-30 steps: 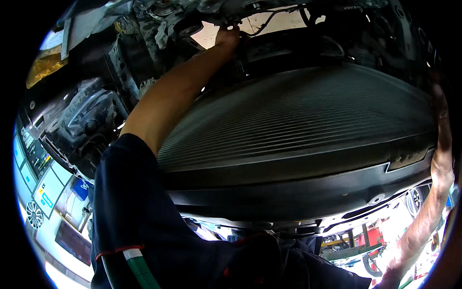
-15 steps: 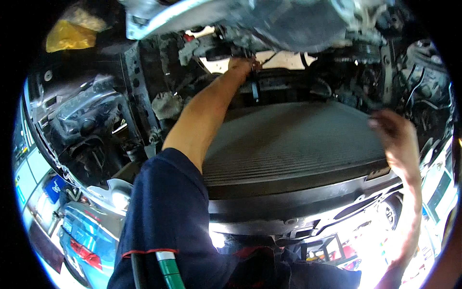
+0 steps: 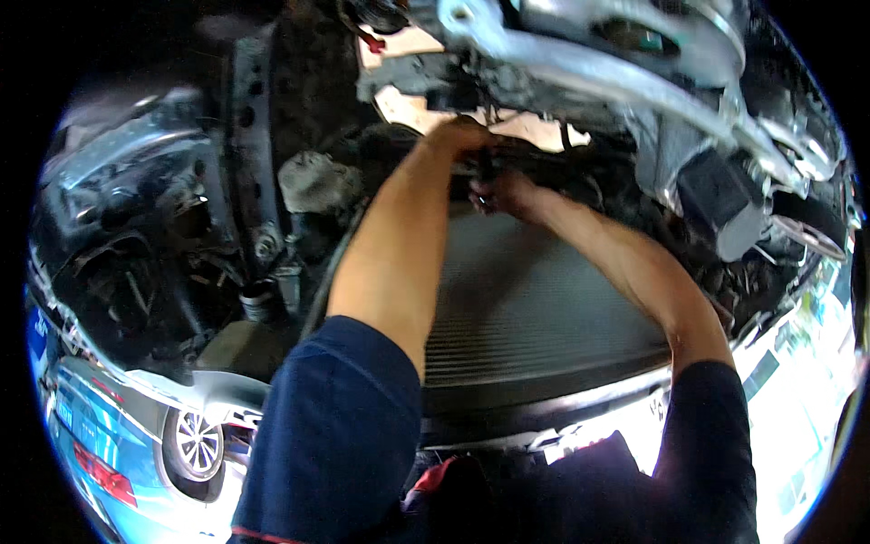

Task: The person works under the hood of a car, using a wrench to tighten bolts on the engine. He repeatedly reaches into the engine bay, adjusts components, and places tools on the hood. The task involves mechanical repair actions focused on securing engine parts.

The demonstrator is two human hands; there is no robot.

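Deep in the gap behind the radiator (image 3: 544, 299), my left hand (image 3: 460, 136) is closed around the upper part of a slim dark tool (image 3: 486, 166); its exact kind is hard to make out. My right hand (image 3: 509, 194) is just below, its fingers curled in on the lower end of the same tool. Both forearms cross the ribbed face of the radiator. What the tool's upper end meets is hidden by my left hand and shadow.
Overhead on the right hangs a large silvery metal casting (image 3: 580, 59) beside a dark block-shaped part (image 3: 720, 195). A grey rounded canister (image 3: 313, 181) sits left of my left forearm. A perforated metal rail (image 3: 252, 136) runs farther left. A blue car (image 3: 118, 444) stands at lower left.
My right hand has come from the radiator's right side inward to the tool beneath my left hand. My left hand stays in the gap. The whole view has shifted.
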